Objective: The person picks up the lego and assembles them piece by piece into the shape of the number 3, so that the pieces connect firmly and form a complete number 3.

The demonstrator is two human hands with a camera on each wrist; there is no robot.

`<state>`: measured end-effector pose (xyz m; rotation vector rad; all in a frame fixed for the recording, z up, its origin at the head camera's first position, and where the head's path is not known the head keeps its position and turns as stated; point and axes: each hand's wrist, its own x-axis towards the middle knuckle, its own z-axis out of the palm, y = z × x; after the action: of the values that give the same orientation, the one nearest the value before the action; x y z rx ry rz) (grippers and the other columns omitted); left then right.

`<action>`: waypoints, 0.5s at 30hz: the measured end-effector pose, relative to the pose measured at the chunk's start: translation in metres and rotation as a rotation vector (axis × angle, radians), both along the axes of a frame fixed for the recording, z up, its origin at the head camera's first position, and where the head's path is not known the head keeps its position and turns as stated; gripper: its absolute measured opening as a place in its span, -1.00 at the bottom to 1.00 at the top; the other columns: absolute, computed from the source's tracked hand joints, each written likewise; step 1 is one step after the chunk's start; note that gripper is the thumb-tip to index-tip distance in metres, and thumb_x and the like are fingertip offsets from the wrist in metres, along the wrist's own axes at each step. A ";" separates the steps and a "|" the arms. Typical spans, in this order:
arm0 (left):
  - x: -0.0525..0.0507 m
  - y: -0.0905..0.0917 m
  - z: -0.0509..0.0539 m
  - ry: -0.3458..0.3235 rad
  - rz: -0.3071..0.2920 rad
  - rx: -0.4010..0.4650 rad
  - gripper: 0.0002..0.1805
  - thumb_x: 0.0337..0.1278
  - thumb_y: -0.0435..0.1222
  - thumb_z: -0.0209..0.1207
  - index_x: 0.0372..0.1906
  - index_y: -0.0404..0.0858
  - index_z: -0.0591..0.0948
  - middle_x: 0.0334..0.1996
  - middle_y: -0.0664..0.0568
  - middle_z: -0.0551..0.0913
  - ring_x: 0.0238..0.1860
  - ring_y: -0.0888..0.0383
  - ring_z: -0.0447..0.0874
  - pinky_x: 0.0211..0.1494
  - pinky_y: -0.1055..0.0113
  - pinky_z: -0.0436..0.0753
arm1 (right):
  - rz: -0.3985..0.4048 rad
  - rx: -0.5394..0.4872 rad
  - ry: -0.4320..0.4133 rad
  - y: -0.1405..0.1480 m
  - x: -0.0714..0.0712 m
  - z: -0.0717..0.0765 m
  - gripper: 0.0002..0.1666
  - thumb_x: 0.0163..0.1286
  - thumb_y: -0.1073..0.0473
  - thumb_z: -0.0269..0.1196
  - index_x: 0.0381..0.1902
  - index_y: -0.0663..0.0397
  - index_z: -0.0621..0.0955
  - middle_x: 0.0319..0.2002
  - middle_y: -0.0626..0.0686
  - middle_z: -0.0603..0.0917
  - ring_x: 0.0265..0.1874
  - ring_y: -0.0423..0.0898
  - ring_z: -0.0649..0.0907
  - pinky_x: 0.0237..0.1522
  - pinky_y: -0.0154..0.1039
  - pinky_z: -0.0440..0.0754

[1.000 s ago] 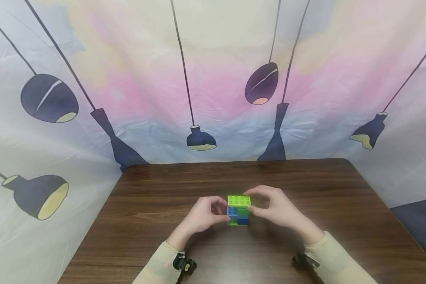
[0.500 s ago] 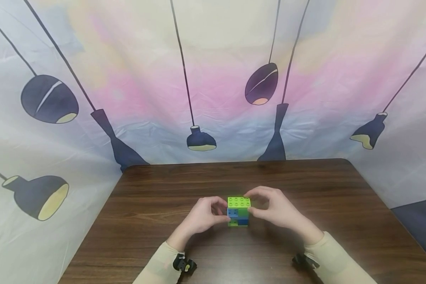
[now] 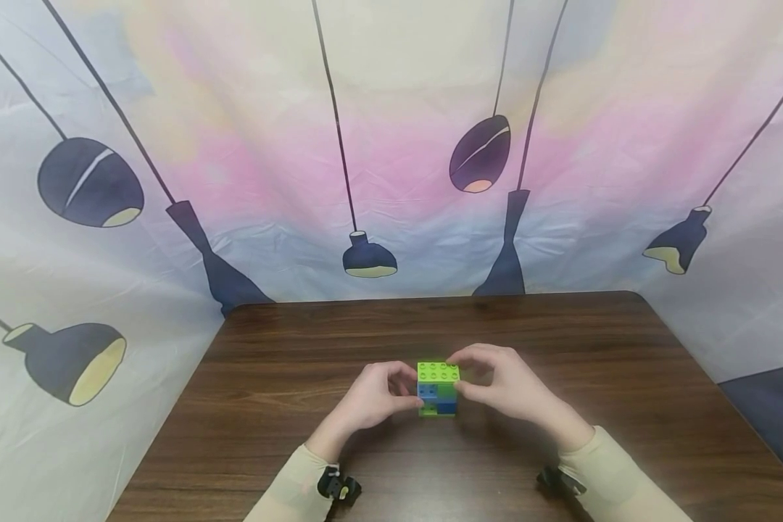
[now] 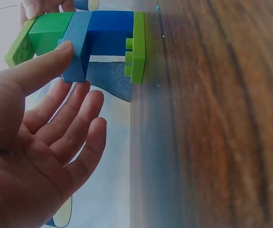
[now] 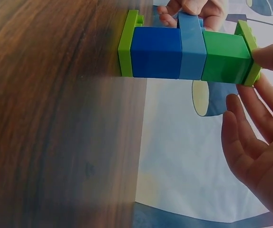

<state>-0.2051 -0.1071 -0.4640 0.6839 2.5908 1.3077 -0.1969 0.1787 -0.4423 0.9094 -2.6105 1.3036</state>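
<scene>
A stack of toy building bricks stands on the table between both hands. From the bottom it has a lime green plate (image 4: 138,47), a dark blue brick (image 5: 156,52), a light blue plate (image 5: 192,52), a green brick (image 5: 226,57) and another lime green plate (image 3: 438,372) on top. My left hand (image 3: 370,395) pinches the overhanging end of the light blue plate between thumb and fingers. With thumb and fingertips, my right hand (image 3: 505,380) pinches the top lime plate at its right end. That plate looks slightly slanted against the green brick in the right wrist view.
The dark wooden table (image 3: 287,341) spreads around the stack. Behind it and at the sides hangs a pastel cloth (image 3: 404,181) printed with lamps. A black wrist camera (image 3: 339,486) is strapped over the left sleeve, another camera (image 3: 561,480) over the right.
The top lime plate has come down slightly onto the stack, with my right hand lowering a little along with it. My left hand keeps its hold on the light blue plate.
</scene>
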 end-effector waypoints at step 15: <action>0.000 0.000 0.000 -0.002 -0.006 0.002 -0.65 0.15 -0.25 0.58 0.03 -0.11 0.76 -0.34 0.25 0.72 -0.33 0.17 0.70 -0.40 0.29 0.63 | -0.003 0.044 0.070 -0.001 0.004 0.005 -0.60 0.31 0.19 0.56 0.10 -0.10 0.77 0.03 -0.19 0.77 0.02 0.01 0.78 0.05 -0.03 0.75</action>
<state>-0.2052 -0.1067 -0.4642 0.6891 2.5841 1.3091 -0.1925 0.1776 -0.4372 0.9403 -2.5961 1.1951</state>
